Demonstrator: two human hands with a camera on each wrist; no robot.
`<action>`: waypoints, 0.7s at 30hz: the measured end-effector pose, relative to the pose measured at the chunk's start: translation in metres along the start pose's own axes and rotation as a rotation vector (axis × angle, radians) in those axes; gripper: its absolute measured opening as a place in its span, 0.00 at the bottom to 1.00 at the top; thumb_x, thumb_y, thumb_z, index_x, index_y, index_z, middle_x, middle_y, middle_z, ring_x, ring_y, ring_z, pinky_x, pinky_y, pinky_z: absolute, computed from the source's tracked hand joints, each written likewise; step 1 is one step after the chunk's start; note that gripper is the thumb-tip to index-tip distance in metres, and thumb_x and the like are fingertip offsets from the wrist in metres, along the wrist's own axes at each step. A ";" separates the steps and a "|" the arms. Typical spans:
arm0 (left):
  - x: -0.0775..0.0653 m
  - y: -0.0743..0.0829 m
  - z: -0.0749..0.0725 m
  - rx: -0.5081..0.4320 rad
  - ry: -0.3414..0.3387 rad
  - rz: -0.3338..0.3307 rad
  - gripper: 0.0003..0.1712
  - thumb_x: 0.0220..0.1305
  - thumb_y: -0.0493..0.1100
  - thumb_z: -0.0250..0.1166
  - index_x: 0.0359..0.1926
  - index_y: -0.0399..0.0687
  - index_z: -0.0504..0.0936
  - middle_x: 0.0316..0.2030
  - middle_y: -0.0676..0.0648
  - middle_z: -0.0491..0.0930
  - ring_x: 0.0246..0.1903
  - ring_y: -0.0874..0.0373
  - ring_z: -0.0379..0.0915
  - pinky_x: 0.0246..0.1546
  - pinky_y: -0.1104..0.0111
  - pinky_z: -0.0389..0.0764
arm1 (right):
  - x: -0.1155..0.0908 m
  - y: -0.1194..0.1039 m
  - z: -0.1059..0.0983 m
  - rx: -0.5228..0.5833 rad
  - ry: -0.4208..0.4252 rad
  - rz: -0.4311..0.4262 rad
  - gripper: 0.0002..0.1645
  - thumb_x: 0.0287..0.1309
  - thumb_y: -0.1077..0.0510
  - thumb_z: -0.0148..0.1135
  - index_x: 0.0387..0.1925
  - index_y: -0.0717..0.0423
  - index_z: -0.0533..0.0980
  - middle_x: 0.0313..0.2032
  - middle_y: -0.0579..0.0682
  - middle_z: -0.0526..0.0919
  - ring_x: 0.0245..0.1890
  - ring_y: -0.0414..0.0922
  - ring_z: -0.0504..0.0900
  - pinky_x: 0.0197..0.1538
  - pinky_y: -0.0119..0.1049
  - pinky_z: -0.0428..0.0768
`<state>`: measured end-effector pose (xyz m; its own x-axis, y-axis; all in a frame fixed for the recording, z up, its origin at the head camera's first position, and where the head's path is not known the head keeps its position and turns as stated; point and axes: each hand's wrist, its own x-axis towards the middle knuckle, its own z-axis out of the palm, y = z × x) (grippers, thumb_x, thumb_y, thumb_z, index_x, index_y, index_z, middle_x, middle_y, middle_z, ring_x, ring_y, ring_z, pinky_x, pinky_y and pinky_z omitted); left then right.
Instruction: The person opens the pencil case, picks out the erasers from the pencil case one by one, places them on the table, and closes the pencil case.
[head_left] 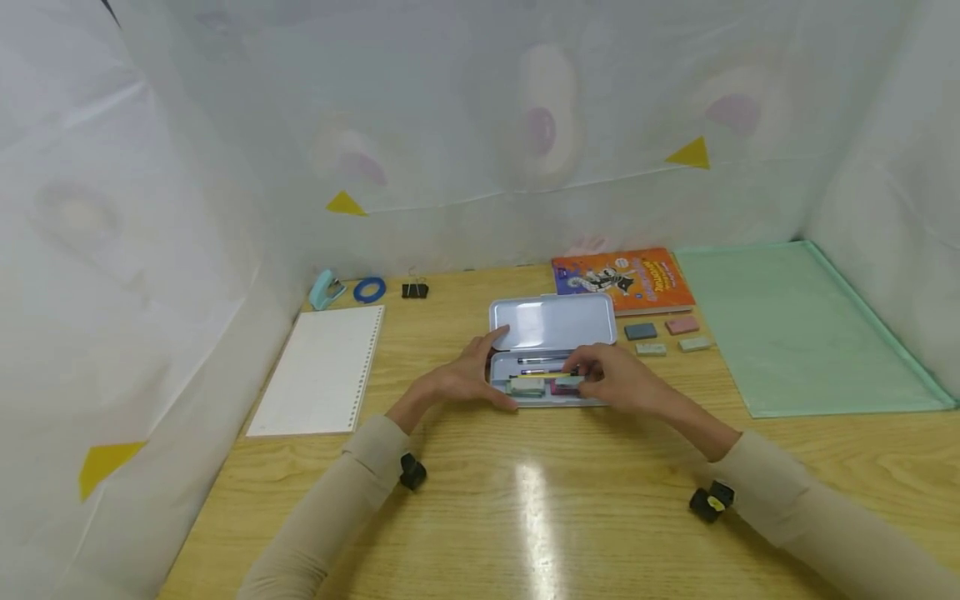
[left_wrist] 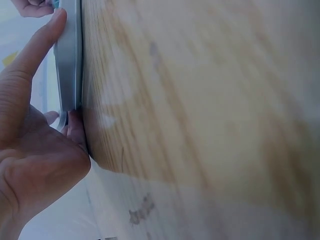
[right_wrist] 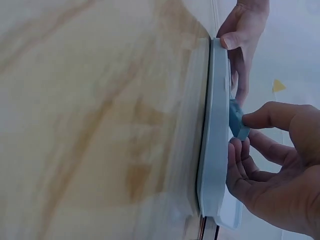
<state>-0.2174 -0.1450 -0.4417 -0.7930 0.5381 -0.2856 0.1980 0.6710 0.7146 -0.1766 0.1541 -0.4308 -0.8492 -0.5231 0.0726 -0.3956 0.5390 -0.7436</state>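
A pale metal pencil case (head_left: 498, 367) lies with its lid (head_left: 555, 323) raised toward the back. Inside are pens and a yellow pencil (head_left: 543, 376), along with a whitish-green eraser (head_left: 525, 387) at the front left. My left hand (head_left: 468, 377) grips the case's left end, thumb along the front edge and fingers at the lid side. Over the right half, my right hand (head_left: 626, 379) pinches a blue eraser (right_wrist: 239, 120) between thumb and fingers, close above the front wall. Part of a pink eraser (head_left: 558, 387) shows under those fingertips.
Several erasers (head_left: 641, 332) lie right of the case, before an orange book (head_left: 660, 279). A green mat (head_left: 817, 333) covers the right side. At left are a notebook (head_left: 318, 371), a light-blue stapler (head_left: 326, 289), a blue ring (head_left: 369, 290) and a black binder clip (head_left: 415, 291).
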 end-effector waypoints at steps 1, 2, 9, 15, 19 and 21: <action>0.000 0.000 0.000 -0.001 0.000 -0.003 0.76 0.49 0.60 0.83 0.84 0.67 0.37 0.79 0.41 0.48 0.75 0.47 0.51 0.77 0.49 0.55 | -0.002 0.001 -0.001 0.006 -0.003 0.000 0.16 0.56 0.71 0.68 0.48 0.61 0.83 0.35 0.50 0.80 0.34 0.43 0.75 0.35 0.33 0.76; 0.000 0.000 0.000 -0.002 -0.001 -0.006 0.76 0.49 0.60 0.83 0.84 0.67 0.37 0.79 0.41 0.48 0.75 0.47 0.51 0.77 0.49 0.55 | -0.003 0.002 -0.003 0.012 -0.006 -0.002 0.16 0.56 0.71 0.67 0.48 0.62 0.83 0.35 0.50 0.80 0.34 0.43 0.75 0.35 0.33 0.76; 0.001 -0.002 0.001 0.010 -0.001 -0.021 0.76 0.48 0.62 0.83 0.84 0.69 0.36 0.79 0.42 0.48 0.75 0.48 0.51 0.77 0.50 0.54 | -0.011 0.005 -0.014 0.021 -0.004 -0.018 0.13 0.64 0.69 0.67 0.50 0.63 0.83 0.34 0.49 0.80 0.33 0.43 0.75 0.34 0.32 0.76; 0.001 -0.002 0.001 0.011 -0.007 -0.017 0.76 0.49 0.62 0.83 0.84 0.69 0.36 0.79 0.41 0.48 0.75 0.48 0.51 0.77 0.49 0.55 | -0.015 0.007 -0.016 0.020 0.007 0.020 0.12 0.63 0.68 0.68 0.48 0.62 0.83 0.36 0.50 0.81 0.34 0.43 0.78 0.36 0.32 0.78; 0.001 -0.001 0.001 0.007 0.000 -0.014 0.76 0.48 0.62 0.83 0.84 0.69 0.36 0.79 0.41 0.49 0.75 0.48 0.51 0.77 0.50 0.54 | -0.015 0.008 -0.014 0.025 0.005 0.035 0.13 0.60 0.68 0.72 0.47 0.62 0.84 0.41 0.53 0.84 0.38 0.44 0.81 0.38 0.33 0.81; 0.001 -0.001 0.001 0.007 0.004 -0.014 0.77 0.48 0.61 0.83 0.84 0.68 0.36 0.79 0.41 0.49 0.75 0.48 0.51 0.77 0.50 0.55 | -0.015 0.008 -0.013 0.024 0.015 0.033 0.13 0.58 0.69 0.72 0.46 0.61 0.84 0.41 0.54 0.84 0.37 0.44 0.81 0.37 0.33 0.81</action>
<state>-0.2178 -0.1450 -0.4430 -0.7981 0.5268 -0.2924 0.1910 0.6815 0.7064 -0.1715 0.1750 -0.4296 -0.8667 -0.4956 0.0573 -0.3592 0.5400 -0.7612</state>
